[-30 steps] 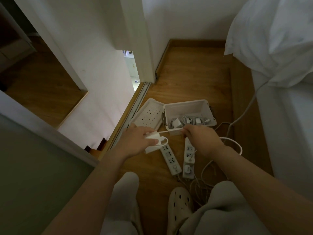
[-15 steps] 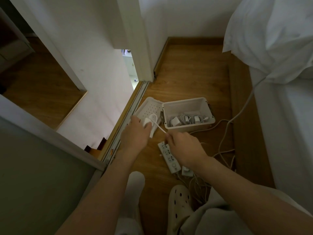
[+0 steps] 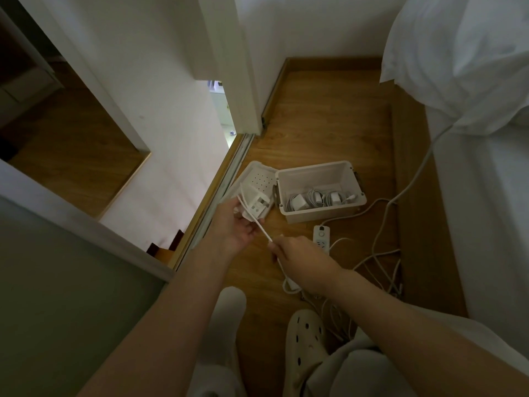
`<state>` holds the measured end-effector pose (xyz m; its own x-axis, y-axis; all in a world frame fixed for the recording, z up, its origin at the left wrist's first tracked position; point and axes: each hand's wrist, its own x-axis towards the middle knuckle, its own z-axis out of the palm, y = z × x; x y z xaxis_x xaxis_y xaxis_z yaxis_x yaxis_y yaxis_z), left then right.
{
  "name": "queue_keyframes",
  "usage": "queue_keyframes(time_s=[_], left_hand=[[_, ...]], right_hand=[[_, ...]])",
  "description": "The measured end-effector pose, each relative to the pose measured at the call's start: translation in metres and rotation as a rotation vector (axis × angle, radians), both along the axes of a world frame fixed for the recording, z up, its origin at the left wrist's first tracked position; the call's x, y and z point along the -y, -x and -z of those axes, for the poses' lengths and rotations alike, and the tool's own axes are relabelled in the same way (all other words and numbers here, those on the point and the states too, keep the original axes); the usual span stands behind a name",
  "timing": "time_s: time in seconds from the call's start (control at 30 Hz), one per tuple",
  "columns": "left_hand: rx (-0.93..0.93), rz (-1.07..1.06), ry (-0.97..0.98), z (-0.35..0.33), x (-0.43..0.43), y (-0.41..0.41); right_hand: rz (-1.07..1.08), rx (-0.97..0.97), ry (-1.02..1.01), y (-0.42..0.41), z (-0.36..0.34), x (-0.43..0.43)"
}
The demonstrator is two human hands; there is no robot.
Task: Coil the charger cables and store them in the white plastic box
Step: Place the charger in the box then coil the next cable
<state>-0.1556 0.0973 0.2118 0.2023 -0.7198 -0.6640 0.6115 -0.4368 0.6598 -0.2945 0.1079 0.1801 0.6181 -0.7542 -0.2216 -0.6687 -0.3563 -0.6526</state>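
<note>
My left hand (image 3: pixel 233 224) holds a white charger adapter (image 3: pixel 256 206) in front of the box's lid, palm turned up. Its white cable (image 3: pixel 264 231) runs taut down to my right hand (image 3: pixel 297 255), which pinches it between thumb and fingers. Below that hand the cable hangs in a loop near the floor. The white plastic box (image 3: pixel 320 212) stands open on the wooden floor, just right of the adapter. Inside it lie coiled chargers (image 3: pixel 315 199) with their white adapters.
The perforated lid (image 3: pixel 259 179) leans beside the box against a sliding-door track (image 3: pixel 223 184). A white power strip (image 3: pixel 321 236) and several tangled cables (image 3: pixel 380 262) lie right of my hand. A bed (image 3: pixel 481 196) with a pillow borders the right. My shoe (image 3: pixel 305 333) is below.
My left hand has turned palm up and lifted the adapter. My right hand has slid down and right along the cable, pulling it taut, and one power strip is uncovered.
</note>
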Motion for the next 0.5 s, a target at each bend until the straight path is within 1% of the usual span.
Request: queue_keyframes(time_s=[0.07, 0.13, 0.2, 0.27, 0.3, 0.37, 0.43, 0.5], left_hand=[[0.070, 0.046, 0.006, 0.002, 0.001, -0.002], [0.087, 0.078, 0.021, 0.003, 0.001, -0.003], [0.048, 0.138, 0.075, 0.002, 0.001, -0.005], [0.000, 0.240, 0.159, -0.001, 0.000, -0.005], [0.006, 0.309, 0.198, -0.002, -0.001, -0.005], [0.133, 0.488, 0.259, -0.006, -0.004, -0.005], [0.373, 0.706, 0.278, -0.008, -0.007, -0.006], [0.595, 0.895, 0.251, -0.008, -0.007, -0.010]], right_hand=[[0.014, 0.013, -0.018, 0.004, -0.001, 0.006], [0.019, 0.041, -0.014, 0.009, -0.001, 0.012], [0.007, 0.050, -0.008, 0.012, -0.001, 0.017], [-0.025, 0.041, 0.014, 0.014, 0.000, 0.022], [-0.044, 0.026, 0.033, 0.015, 0.000, 0.025], [-0.066, -0.013, 0.060, 0.019, -0.002, 0.029], [-0.066, -0.045, 0.089, 0.024, -0.002, 0.033], [-0.059, -0.085, 0.155, 0.029, 0.002, 0.038]])
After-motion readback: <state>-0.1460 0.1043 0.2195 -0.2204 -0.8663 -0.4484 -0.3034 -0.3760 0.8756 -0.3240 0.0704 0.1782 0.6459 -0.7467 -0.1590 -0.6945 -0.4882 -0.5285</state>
